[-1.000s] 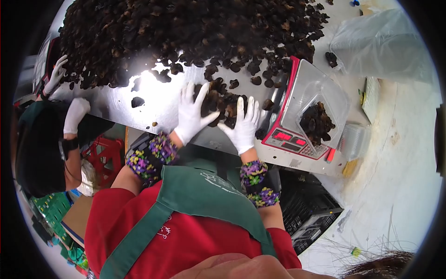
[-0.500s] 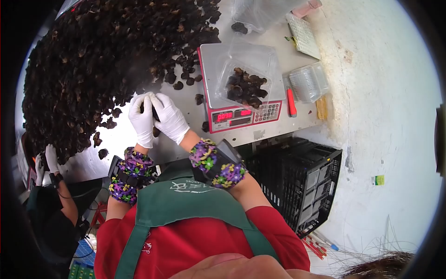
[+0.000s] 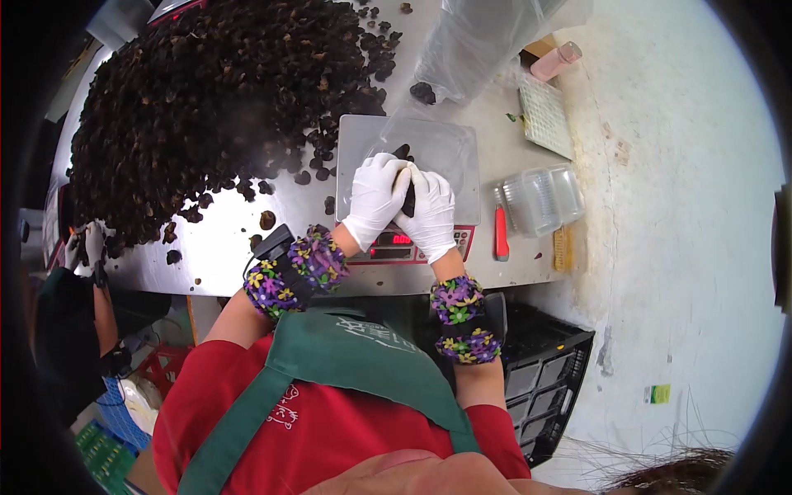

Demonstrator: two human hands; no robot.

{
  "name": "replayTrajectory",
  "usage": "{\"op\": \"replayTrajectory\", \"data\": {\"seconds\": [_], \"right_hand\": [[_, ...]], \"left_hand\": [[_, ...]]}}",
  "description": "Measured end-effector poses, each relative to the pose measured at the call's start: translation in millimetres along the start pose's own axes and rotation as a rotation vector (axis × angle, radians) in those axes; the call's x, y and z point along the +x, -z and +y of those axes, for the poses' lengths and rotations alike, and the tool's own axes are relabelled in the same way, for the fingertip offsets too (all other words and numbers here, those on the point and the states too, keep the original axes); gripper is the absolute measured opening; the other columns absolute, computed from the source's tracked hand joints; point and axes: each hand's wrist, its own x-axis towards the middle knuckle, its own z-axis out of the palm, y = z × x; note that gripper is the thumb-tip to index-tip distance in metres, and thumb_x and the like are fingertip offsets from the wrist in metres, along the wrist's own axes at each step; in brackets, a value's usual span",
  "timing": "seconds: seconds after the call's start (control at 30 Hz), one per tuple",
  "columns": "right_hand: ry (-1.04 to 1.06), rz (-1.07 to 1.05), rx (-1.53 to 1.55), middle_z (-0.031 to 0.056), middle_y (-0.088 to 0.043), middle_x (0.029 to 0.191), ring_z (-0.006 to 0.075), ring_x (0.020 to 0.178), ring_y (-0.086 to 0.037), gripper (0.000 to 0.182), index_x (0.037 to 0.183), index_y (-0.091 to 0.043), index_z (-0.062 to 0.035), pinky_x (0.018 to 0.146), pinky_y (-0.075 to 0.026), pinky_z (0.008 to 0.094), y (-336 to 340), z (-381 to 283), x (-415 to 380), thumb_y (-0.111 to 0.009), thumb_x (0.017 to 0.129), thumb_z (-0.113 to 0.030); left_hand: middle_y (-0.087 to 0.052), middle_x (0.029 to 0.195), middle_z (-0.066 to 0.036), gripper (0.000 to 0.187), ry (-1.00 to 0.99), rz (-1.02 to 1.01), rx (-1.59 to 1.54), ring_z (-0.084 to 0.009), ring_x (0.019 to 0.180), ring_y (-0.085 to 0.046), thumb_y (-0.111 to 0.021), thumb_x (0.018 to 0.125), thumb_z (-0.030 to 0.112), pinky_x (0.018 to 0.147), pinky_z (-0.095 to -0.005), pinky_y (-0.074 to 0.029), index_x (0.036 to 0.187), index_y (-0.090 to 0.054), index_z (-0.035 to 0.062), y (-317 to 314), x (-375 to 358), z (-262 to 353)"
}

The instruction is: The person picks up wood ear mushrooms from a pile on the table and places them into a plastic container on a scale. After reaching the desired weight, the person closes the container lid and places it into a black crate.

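Note:
My left hand [image 3: 377, 198], in a white glove, is closed on dark dried pieces [image 3: 410, 199] over the scale [image 3: 353, 140]. Beside it, my right hand [image 3: 429, 213], gloved as well, closes round the same pieces from the other side. The fingertips of both hands meet above the clear plastic box, which is mostly hidden beneath them. Part of the red display shows between my wrists. A large heap of dark dried pieces [image 3: 214, 107] covers the table to the left of the scale.
Right of the scale lie a red-handled tool [image 3: 501, 235], stacked clear boxes [image 3: 540, 200] and a brush [image 3: 562, 249]. A plastic bag [image 3: 478, 49] and a pink bottle [image 3: 557, 61] are behind. A black crate [image 3: 549, 379] stands below. A co-worker's gloved hands [image 3: 87, 246] are at far left.
Both my hands have moved right, from beside the heap to over the scale and its box, still holding dark pieces. The camera view has shifted.

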Motion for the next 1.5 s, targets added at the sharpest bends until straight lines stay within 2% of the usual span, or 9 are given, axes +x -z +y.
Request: {"op": "replayTrajectory", "data": {"seconds": [0.23,0.53,0.67,0.8,0.93,1.07,1.27,1.37,1.5], "right_hand": [[-0.054,-0.012,0.112,0.0174,-0.049,0.141,0.0350,0.132,-0.043,0.098,0.153,-0.041,-0.0087,0.111,-0.031,0.0511,34.0,2.8,-6.8,-0.080,0.074,-0.053],[-0.177,0.143,0.289,0.0198,-0.056,0.135,0.0373,0.126,-0.051,0.063,0.146,-0.050,-0.0044,0.108,-0.038,0.0466,15.5,2.2,-30.1,-0.069,0.092,-0.031],[-0.271,0.223,0.292,0.0191,-0.057,0.134,0.0348,0.126,-0.053,0.045,0.137,-0.057,-0.0026,0.109,-0.041,0.0432,33.1,5.4,-35.4,-0.066,0.095,-0.017],[-0.360,0.176,0.229,0.0183,-0.058,0.131,0.0346,0.124,-0.053,0.040,0.132,-0.060,-0.0025,0.108,-0.042,0.0428,44.7,6.0,-53.5,-0.065,0.094,-0.013],[-0.460,0.147,0.241,0.0165,-0.059,0.130,0.0337,0.121,-0.055,0.036,0.126,-0.064,-0.0028,0.107,-0.043,0.0430,44.1,0.9,-68.0,-0.066,0.091,-0.009],[-0.404,0.172,0.161,0.0145,-0.063,0.125,0.0327,0.120,-0.055,0.034,0.122,-0.067,-0.0036,0.104,-0.044,0.0431,37.8,-8.6,-56.8,-0.068,0.089,-0.009],[-0.121,0.160,-0.049,0.0067,-0.070,0.108,0.0327,0.113,-0.059,0.023,0.106,-0.073,-0.0103,0.102,-0.043,0.0464,9.0,-8.6,-38.2,-0.072,0.084,-0.012],[-0.184,0.219,0.118,0.0069,-0.071,0.108,0.0325,0.114,-0.059,0.022,0.106,-0.073,-0.0097,0.101,-0.045,0.0440,23.2,-9.1,-39.5,-0.070,0.085,-0.008],[-0.245,0.231,0.092,0.0080,-0.071,0.111,0.0318,0.113,-0.059,0.019,0.106,-0.072,-0.0065,0.101,-0.046,0.0429,47.8,-4.3,-53.8,-0.067,0.089,-0.005]], "left_hand": [[-0.067,0.103,-0.009,0.013,0.078,0.302,-0.246,-0.0257,0.099,-0.062,-0.061,0.099,0.009,0.089,-0.0347,-0.048,0.106,-0.070,0.0051,19.7,2.2,-5.4],[-0.065,0.086,-0.005,0.010,0.117,0.430,-0.304,-0.0131,0.071,-0.058,-0.068,0.095,0.009,0.066,-0.0274,-0.048,0.103,-0.072,0.0027,18.0,21.6,-10.9],[-0.066,0.083,0.004,0.014,0.426,0.504,-0.704,-0.0012,0.070,-0.053,-0.065,0.100,0.014,0.060,-0.0193,-0.041,0.104,-0.076,0.0049,56.7,43.1,-21.5],[-0.074,0.091,-0.003,0.015,0.208,0.602,-0.172,-0.0108,0.077,-0.063,-0.068,0.098,0.016,0.071,-0.0250,-0.050,0.104,-0.075,0.0039,75.4,39.8,-114.7],[-0.074,0.103,-0.009,0.018,0.061,0.162,0.369,-0.0306,0.102,-0.065,-0.074,0.087,0.026,0.094,-0.0426,-0.050,0.102,-0.077,0.0174,90.0,19.6,-128.3],[-0.069,0.113,-0.010,0.041,-0.159,0.100,0.058,-0.0332,0.107,-0.062,-0.074,0.083,0.016,0.097,-0.0434,-0.046,0.123,-0.068,0.0120,66.0,33.7,-62.7],[-0.071,0.103,-0.010,0.027,-0.188,-0.233,0.091,-0.0257,0.101,-0.066,-0.071,0.085,0.006,0.094,-0.0382,-0.050,0.111,-0.073,0.0102,40.7,33.5,-49.8],[-0.073,0.094,-0.002,0.015,0.225,-0.029,-0.723,-0.0107,0.087,-0.066,-0.068,0.092,0.006,0.079,-0.0259,-0.051,0.106,-0.075,0.0067,50.2,36.4,-47.2],[-0.072,0.094,0.001,0.017,0.368,0.236,-0.693,-0.0056,0.083,-0.063,-0.065,0.095,0.006,0.075,-0.0220,-0.050,0.110,-0.074,0.0032,97.0,32.4,-68.4]]}}
